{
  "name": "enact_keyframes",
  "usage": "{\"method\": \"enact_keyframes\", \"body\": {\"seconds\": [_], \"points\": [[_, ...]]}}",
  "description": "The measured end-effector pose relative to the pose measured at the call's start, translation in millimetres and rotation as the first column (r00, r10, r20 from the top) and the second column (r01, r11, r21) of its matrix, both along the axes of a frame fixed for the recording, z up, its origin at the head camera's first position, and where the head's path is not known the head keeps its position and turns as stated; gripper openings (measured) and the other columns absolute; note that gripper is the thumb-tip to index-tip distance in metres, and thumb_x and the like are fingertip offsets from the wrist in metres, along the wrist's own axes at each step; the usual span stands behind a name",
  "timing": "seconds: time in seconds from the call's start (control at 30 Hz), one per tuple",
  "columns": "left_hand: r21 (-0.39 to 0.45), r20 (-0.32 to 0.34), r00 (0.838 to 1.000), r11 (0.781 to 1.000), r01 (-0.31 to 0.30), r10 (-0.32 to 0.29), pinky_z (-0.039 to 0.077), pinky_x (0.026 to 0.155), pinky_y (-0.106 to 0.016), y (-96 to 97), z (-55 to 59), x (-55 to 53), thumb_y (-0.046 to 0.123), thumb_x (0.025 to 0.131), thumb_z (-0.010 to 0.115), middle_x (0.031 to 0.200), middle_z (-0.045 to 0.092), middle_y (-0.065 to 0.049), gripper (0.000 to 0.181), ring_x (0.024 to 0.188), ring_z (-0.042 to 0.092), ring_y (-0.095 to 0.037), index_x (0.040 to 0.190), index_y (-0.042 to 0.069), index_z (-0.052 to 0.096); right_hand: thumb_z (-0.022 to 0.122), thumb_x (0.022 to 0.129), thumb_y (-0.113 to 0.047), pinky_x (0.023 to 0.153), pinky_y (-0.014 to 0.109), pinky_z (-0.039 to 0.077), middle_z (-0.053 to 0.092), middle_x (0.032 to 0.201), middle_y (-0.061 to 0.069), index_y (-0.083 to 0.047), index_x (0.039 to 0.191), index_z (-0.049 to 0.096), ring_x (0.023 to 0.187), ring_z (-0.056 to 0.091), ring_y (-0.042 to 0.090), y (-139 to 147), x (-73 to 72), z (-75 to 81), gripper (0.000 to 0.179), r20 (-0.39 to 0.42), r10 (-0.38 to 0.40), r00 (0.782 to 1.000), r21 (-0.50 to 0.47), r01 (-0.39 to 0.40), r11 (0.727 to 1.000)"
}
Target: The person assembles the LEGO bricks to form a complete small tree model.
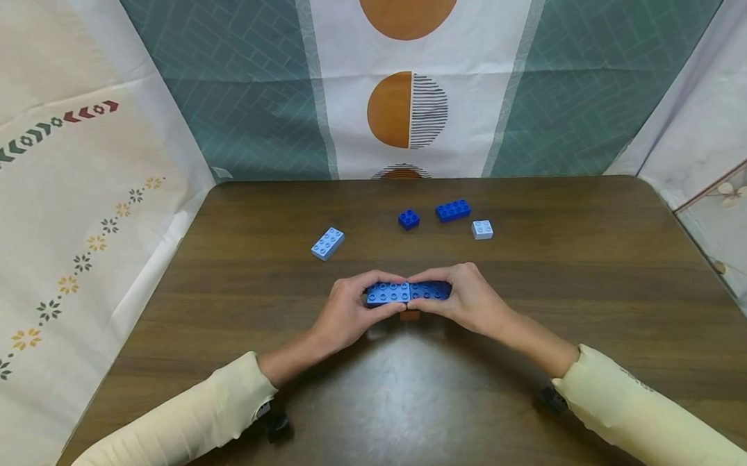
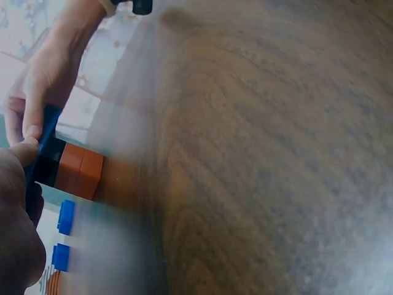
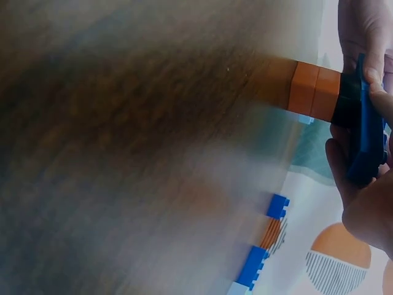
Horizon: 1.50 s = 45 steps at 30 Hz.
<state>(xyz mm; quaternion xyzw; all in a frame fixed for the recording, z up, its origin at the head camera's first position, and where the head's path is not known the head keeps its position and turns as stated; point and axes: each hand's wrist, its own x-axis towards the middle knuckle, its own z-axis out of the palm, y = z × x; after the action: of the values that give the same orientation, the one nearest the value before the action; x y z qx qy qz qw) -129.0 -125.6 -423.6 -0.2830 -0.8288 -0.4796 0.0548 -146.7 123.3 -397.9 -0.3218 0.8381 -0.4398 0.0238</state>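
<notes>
Thumb and fingers of my left hand (image 1: pixel 345 308) grip a medium-blue toy building brick (image 1: pixel 388 296) by its long sides. My right hand (image 1: pixel 478 303) grips a dark blue building brick (image 1: pixel 431 293) the same way. Both bricks lie end to end, studs up, and the fingertips of both hands meet at the seam. Beneath that seam a short stack stands on the table: a very dark brick (image 3: pixel 346 101) on top of orange-brown bricks (image 2: pixel 80 170). From the head view the stack is mostly hidden under the blue bricks.
Several loose bricks lie beyond the hands: a long light blue one (image 1: pixel 328 244), a small dark blue one (image 1: pixel 408 220), a long dark blue one (image 1: pixel 453 211) and a small pale blue one (image 1: pixel 483 229). Patterned cloth (image 1: pixel 248 81) hangs behind the wooden table (image 1: pixel 247 255).
</notes>
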Motion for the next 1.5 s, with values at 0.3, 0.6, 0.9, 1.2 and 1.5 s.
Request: {"method": "enact_keyframes", "body": {"seconds": [0.3,0.6,0.9,1.2,1.5], "points": [[0.004,-0.015,0.999,0.999,0.034,-0.034,0.059,0.093,-0.030,-0.6,-0.5,-2.2,0.023,0.096,0.082,0.123,0.076,0.005,0.034,0.115,0.070,-0.009,0.128,0.017,0.075,0.089,0.090,-0.020,0.088,0.040,0.063,0.080,0.114,0.006,-0.006,0.121,0.080,0.103,0.077,0.019,0,-0.6,-3.2,0.036,-0.026,0.009,1.000,-0.022,-0.009,1.000],[0.109,-0.086,0.996,0.993,0.046,-0.037,0.061,0.090,-0.030,1.2,-13.5,-4.4,0.016,0.095,0.084,0.121,0.077,0.000,0.032,0.110,0.073,-0.015,0.125,0.013,0.077,0.089,0.090,-0.022,0.091,0.044,0.062,0.079,0.116,0.007,-0.006,0.123,0.080,0.106,0.076,0.023,1,-1.6,-3.6,0.038,-0.025,0.002,1.000,-0.010,-0.002,1.000],[0.071,-0.077,0.997,0.997,0.024,-0.019,0.059,0.094,-0.031,1.3,-11.4,-4.5,0.019,0.094,0.085,0.123,0.076,0.003,0.034,0.114,0.071,-0.012,0.126,0.015,0.076,0.090,0.089,-0.022,0.093,0.041,0.061,0.079,0.115,0.003,-0.009,0.122,0.081,0.107,0.075,0.019,0,-2.7,-2.8,0.036,0.047,-0.022,0.999,-0.001,0.022,1.000],[-0.002,-0.086,0.996,1.000,-0.001,0.001,0.057,0.098,-0.034,2.3,-9.4,-2.4,0.022,0.094,0.085,0.125,0.074,0.004,0.036,0.118,0.069,-0.011,0.128,0.016,0.074,0.090,0.089,-0.023,0.097,0.043,0.060,0.079,0.117,0.001,-0.010,0.122,0.080,0.110,0.074,0.019,2,-3.6,-2.2,0.037,0.074,-0.022,0.997,0.015,0.021,1.000],[-0.072,-0.047,0.998,0.996,0.047,-0.051,0.056,0.099,-0.037,-8.0,0.6,-7.9,0.025,0.107,0.069,0.129,0.073,0.003,0.029,0.119,0.067,-0.011,0.133,0.015,0.071,0.089,0.090,-0.021,0.091,0.042,0.062,0.079,0.116,0.005,-0.008,0.123,0.079,0.101,0.075,0.018,2,-4.1,-2.3,0.037,0.069,0.003,0.998,0.001,-0.003,1.000]]}}
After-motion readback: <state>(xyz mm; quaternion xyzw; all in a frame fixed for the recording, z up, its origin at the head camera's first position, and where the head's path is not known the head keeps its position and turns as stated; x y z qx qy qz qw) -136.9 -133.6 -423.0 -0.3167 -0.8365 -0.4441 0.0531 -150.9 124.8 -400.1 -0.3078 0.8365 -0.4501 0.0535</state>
